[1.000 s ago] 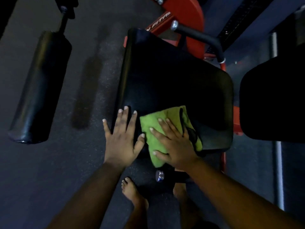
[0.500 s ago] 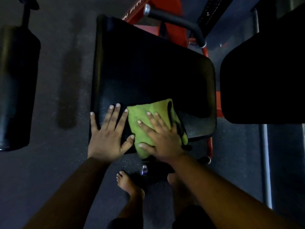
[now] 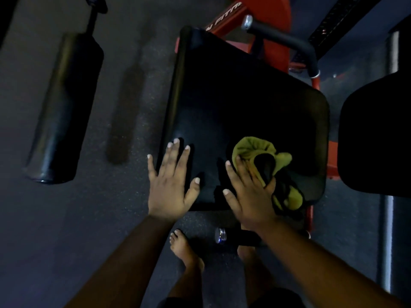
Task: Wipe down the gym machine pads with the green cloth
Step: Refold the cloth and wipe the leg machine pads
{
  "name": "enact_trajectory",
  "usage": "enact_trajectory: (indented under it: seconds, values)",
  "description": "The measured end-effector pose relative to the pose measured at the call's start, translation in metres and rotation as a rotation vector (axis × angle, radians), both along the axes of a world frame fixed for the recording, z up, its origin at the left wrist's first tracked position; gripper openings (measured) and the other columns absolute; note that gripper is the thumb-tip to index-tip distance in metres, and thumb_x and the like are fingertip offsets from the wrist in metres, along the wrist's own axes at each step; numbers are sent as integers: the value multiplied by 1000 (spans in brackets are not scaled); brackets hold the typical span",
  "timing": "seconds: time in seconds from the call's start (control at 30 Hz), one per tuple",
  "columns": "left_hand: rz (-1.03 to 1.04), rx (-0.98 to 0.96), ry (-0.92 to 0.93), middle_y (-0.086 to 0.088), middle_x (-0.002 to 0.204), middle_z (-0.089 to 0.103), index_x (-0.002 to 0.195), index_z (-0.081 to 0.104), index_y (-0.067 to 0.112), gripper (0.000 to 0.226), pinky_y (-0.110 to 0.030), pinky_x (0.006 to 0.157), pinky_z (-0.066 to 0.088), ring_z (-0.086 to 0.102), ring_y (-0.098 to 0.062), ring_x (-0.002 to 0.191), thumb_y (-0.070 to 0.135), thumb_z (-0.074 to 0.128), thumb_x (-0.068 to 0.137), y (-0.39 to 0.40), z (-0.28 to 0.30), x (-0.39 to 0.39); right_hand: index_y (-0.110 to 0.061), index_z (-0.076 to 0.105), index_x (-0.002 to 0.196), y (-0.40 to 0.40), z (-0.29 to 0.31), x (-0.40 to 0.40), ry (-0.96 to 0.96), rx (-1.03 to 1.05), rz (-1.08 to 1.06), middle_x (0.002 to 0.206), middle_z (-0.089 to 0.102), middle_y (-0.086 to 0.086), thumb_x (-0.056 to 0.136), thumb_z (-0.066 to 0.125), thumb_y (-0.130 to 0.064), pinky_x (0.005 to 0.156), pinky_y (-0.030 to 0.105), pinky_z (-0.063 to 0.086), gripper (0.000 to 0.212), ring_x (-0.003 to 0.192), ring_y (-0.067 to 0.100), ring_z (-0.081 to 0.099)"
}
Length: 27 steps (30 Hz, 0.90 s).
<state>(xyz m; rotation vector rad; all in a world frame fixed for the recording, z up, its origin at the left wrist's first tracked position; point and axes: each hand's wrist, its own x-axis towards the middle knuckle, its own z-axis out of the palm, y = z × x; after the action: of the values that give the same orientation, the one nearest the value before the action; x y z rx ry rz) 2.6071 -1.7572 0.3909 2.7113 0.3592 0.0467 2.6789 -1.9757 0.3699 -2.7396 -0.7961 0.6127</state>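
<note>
Wiping underway: right hand (image 3: 249,192) presses bunched green cloth (image 3: 262,152) on seat pad (image 3: 244,103) at 5 o'clock; left hand (image 3: 171,185) flat, fingers spread, bracing; untouched upper pad likely next

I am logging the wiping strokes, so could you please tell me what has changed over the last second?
The right hand has swept the green cloth rightward across the seat pad, away from the left hand, and the cloth has bunched up under it. The left hand stays flat on the pad's near left corner.
</note>
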Motion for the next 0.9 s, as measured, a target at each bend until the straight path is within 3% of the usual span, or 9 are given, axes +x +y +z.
enact_trajectory:
  seconds: [0.1, 0.23, 0.3, 0.4, 0.5, 0.6, 0.7, 0.8, 0.9]
  values:
    - [46, 32, 89, -5, 171, 10, 160, 26, 19, 73, -67, 121, 1, 6, -20, 158, 55, 37, 97, -1, -2, 3, -42, 2, 162, -28, -10, 49, -75, -11, 96, 171, 13, -5, 94, 33, -61, 103, 79, 25, 77, 153, 14, 14]
    - [13, 86, 174, -4, 172, 1, 162, 18, 21, 77, -70, 119, 0, -3, -20, 158, 62, 33, 98, -1, -3, 5, -44, -5, 160, -66, -23, 95, 9, -118, -314, 171, -9, -11, 88, 17, -81, 105, 85, 6, 84, 157, 15, -13]
    - [0, 109, 202, -4, 172, -3, 163, 14, 21, 80, -71, 119, -2, -7, -21, 158, 65, 31, 98, -1, -3, 7, -37, 2, 162, -57, -22, 82, 31, -165, -384, 172, -8, -7, 86, 13, -83, 106, 84, 15, 89, 157, 18, -10]
    - [4, 106, 217, -4, 172, -5, 163, 12, 20, 81, -74, 117, -1, -9, -21, 158, 65, 30, 98, -4, 1, 10, -30, 18, 161, -36, -15, 20, 18, -115, -268, 172, 10, 5, 93, 15, -77, 107, 76, 27, 83, 158, 26, 8]
    - [56, 36, 151, -4, 172, -2, 163, 15, 19, 78, -73, 118, 1, -5, -19, 158, 57, 35, 97, -3, 3, 7, -39, 11, 162, -16, -4, -25, 43, -29, -46, 172, 7, 0, 95, 25, -70, 107, 74, 26, 76, 159, 22, 4]
    - [141, -75, 56, -2, 172, 3, 162, 21, 20, 74, -71, 119, 0, 1, -18, 158, 49, 36, 95, -2, 2, 4, -40, 13, 162, 17, 0, 9, -110, 30, 213, 172, 9, -3, 91, 39, -62, 106, 74, 26, 78, 158, 20, 10]
    - [286, -102, 88, 2, 172, 2, 162, 17, 24, 73, -70, 120, 3, 5, -16, 158, 51, 33, 97, -4, -2, 6, -45, 13, 160, 68, 5, 83, -259, 29, 489, 172, 4, -7, 92, 40, -63, 108, 74, 23, 75, 158, 19, 10]
    - [437, -78, 211, 5, 172, -2, 163, 7, 28, 75, -72, 118, 11, 4, -16, 158, 58, 29, 97, -8, -6, 11, -52, 16, 157, 129, 11, 144, -243, 63, 417, 171, 3, -11, 90, 43, -64, 106, 79, 16, 73, 158, 17, 5]
    - [446, -71, 235, 7, 171, -5, 162, -2, 31, 77, -71, 119, 10, 2, -15, 158, 62, 26, 97, -9, -9, 12, -55, 27, 152, 182, 15, 185, -186, 96, 310, 171, 5, -12, 88, 49, -65, 106, 83, 9, 69, 158, 15, 1]
